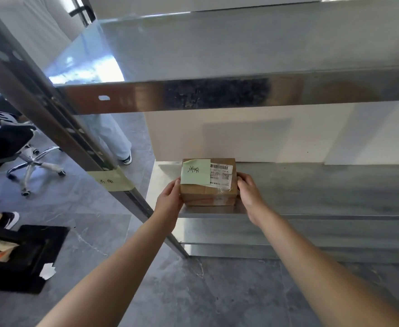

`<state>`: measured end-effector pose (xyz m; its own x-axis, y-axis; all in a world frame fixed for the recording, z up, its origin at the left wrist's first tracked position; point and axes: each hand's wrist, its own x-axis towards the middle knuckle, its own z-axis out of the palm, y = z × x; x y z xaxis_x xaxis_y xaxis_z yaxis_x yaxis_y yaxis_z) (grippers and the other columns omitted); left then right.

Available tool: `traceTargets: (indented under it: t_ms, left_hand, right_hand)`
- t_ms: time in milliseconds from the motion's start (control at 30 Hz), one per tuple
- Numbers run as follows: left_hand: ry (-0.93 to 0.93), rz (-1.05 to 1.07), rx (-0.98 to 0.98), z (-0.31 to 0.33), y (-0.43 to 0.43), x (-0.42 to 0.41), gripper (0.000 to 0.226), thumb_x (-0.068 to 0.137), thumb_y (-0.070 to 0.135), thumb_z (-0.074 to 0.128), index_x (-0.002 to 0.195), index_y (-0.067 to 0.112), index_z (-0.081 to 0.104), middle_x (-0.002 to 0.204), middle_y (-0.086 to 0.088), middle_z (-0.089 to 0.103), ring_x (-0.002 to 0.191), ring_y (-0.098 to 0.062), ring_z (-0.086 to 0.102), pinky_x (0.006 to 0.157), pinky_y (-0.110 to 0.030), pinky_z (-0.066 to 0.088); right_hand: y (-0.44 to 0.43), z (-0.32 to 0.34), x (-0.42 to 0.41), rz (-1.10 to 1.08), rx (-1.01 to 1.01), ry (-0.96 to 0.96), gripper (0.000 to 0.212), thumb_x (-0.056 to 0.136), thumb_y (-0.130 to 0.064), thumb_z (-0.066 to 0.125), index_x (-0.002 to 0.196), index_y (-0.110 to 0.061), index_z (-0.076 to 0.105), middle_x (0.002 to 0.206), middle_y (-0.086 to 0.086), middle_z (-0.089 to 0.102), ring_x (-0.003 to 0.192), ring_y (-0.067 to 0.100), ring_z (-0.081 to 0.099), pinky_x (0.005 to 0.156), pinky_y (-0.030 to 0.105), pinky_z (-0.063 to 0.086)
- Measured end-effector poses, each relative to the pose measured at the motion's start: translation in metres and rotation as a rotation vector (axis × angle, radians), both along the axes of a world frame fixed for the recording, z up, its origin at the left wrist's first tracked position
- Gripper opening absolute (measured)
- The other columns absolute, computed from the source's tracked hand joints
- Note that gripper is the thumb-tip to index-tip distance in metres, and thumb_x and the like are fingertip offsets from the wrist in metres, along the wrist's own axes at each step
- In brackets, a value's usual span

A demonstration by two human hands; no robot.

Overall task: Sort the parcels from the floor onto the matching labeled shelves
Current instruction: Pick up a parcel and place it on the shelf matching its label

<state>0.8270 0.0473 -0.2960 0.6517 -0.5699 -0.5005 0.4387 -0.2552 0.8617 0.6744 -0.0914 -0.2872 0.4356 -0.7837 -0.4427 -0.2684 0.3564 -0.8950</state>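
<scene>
Overhang is the chief hazard. The small brown cardboard parcel [207,193] is clasped between the left hand [170,199] and the right hand [249,190], each pressing one short side with curled fingers. It lies at the front lip of the lower stainless-steel shelf [311,190], the edge nearest both wrists. If the hands let go before it is pushed further away from them, it could tip off onto the grey tiled floor [193,291] below the forearms. The polished steel looks slick, so a careless shove might also send it sliding askew. Whether its base already rests fully on the shelf cannot be told, as reflections blur that edge.

The parcel is a flat, sealed box bound with clear tape. A pale green sticky note [195,172] with handwritten characters sits on its top toward the left hand, and a white barcode shipping label [220,173] toward the right hand. Beyond the left hand, a yellowish tape label [110,180] on the slanting steel post appears to carry similar characters, so a mismatch seems unlikely, though the writing is too small to confirm.
</scene>
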Motion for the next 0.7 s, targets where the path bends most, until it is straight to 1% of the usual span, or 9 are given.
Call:
traceTargets:
  t_ms: [100,200,267,333,433,500,567,667,700]
  left_hand:
    - [-0.002,0.013,0.016,0.000,0.002,-0.002,0.033,0.106,0.033,0.051,0.133,0.020,0.064,0.125,-0.003,0.070,0.117,-0.020,0.066,0.104,-0.034,0.052]
    - [0.006,0.020,0.032,0.002,0.004,-0.002,0.028,0.106,0.030,0.052,0.128,0.019,0.065,0.119,-0.004,0.069,0.108,-0.017,0.066,0.100,-0.031,0.052]
    - [0.021,0.011,0.041,0.006,0.003,0.002,0.032,0.106,0.026,0.053,0.133,0.013,0.062,0.123,-0.009,0.067,0.112,-0.021,0.065,0.100,-0.032,0.052]
    - [0.016,0.004,0.073,0.012,0.002,0.007,0.037,0.105,0.024,0.055,0.138,0.008,0.060,0.130,-0.011,0.064,0.120,-0.026,0.062,0.107,-0.036,0.050]
    - [-0.073,-0.004,0.132,0.020,0.003,0.015,0.038,0.103,0.026,0.058,0.138,0.013,0.061,0.140,-0.006,0.062,0.130,-0.024,0.057,0.114,-0.037,0.045]
    - [-0.134,0.001,0.160,0.030,0.003,0.016,0.037,0.103,0.028,0.058,0.138,0.018,0.061,0.146,-0.004,0.059,0.136,-0.025,0.053,0.115,-0.039,0.043]
    - [-0.197,0.028,0.180,0.044,0.002,0.012,0.036,0.104,0.030,0.056,0.139,0.021,0.062,0.146,-0.002,0.057,0.136,-0.027,0.051,0.116,-0.042,0.040]
    - [-0.300,0.070,0.168,0.065,0.000,0.000,0.037,0.106,0.025,0.049,0.140,0.020,0.061,0.132,0.001,0.057,0.123,-0.022,0.051,0.108,-0.034,0.038]
    - [-0.331,0.065,0.160,0.073,0.001,-0.005,0.038,0.107,0.024,0.047,0.142,0.019,0.060,0.133,0.001,0.057,0.124,-0.021,0.050,0.108,-0.034,0.037]
  right_hand:
    - [0.000,-0.003,-0.002,0.016,-0.011,0.016,0.020,0.106,-0.025,0.042,0.122,-0.020,0.053,0.127,0.005,0.061,0.115,0.019,0.057,0.092,0.027,0.044]
    - [0.001,0.002,-0.004,0.060,-0.037,0.075,0.028,0.107,-0.026,0.038,0.128,-0.014,0.053,0.119,0.002,0.060,0.110,0.018,0.055,0.090,0.028,0.041]
    - [0.001,0.004,-0.004,0.116,-0.100,0.157,0.031,0.106,-0.025,0.037,0.124,-0.011,0.058,0.117,0.005,0.063,0.108,0.021,0.057,0.091,0.030,0.044]
    - [-0.001,0.006,-0.007,0.179,-0.160,0.229,0.032,0.101,-0.022,0.040,0.120,-0.011,0.064,0.122,0.007,0.066,0.111,0.025,0.061,0.097,0.035,0.049]
    - [0.000,0.016,-0.015,0.221,-0.216,0.311,0.039,0.098,-0.018,0.044,0.134,-0.011,0.056,0.139,0.009,0.056,0.127,0.028,0.054,0.108,0.042,0.044]
    - [0.003,0.025,-0.021,0.230,-0.242,0.325,0.042,0.101,-0.018,0.044,0.141,-0.009,0.050,0.146,0.010,0.050,0.134,0.028,0.049,0.112,0.041,0.039]
    - [0.006,0.033,-0.025,0.225,-0.285,0.323,0.043,0.103,-0.021,0.043,0.144,-0.006,0.046,0.150,0.012,0.046,0.138,0.027,0.045,0.114,0.037,0.035]
    - [0.013,0.052,-0.029,0.201,-0.341,0.294,0.045,0.105,-0.024,0.042,0.145,-0.005,0.044,0.152,0.012,0.044,0.139,0.025,0.043,0.111,0.030,0.032]
    - [0.014,0.059,-0.030,0.193,-0.361,0.280,0.045,0.106,-0.025,0.041,0.146,-0.006,0.043,0.152,0.011,0.043,0.140,0.025,0.042,0.110,0.029,0.032]
